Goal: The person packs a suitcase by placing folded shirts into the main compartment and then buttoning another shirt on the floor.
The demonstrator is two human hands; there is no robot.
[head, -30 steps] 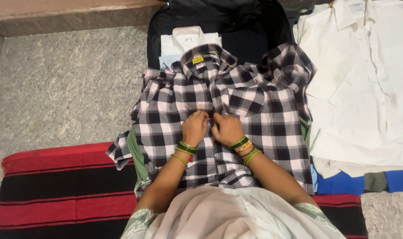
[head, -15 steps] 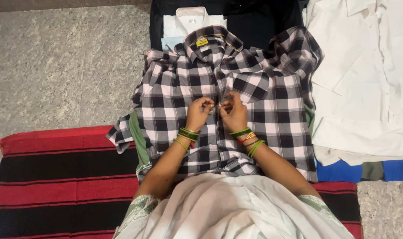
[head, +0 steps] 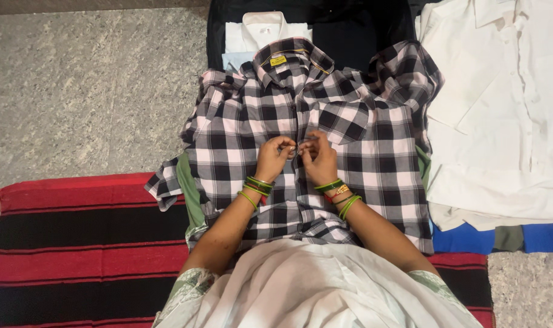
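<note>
Pinching the front edges of the checked shirt (head: 316, 130), the left hand (head: 273, 159) and right hand (head: 317, 159) meet at its middle as it lies spread on the floor (head: 88, 91) over a striped mat (head: 76, 237). Keeping both edges flat and aligned helps the button seat cleanly.

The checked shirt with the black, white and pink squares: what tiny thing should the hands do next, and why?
Probably pinch the two front edges together and fasten that button. The left hand and right hand both pinch the middle strip of the black, white and pink checked cotton shirt, which lies flat, front up.
</note>
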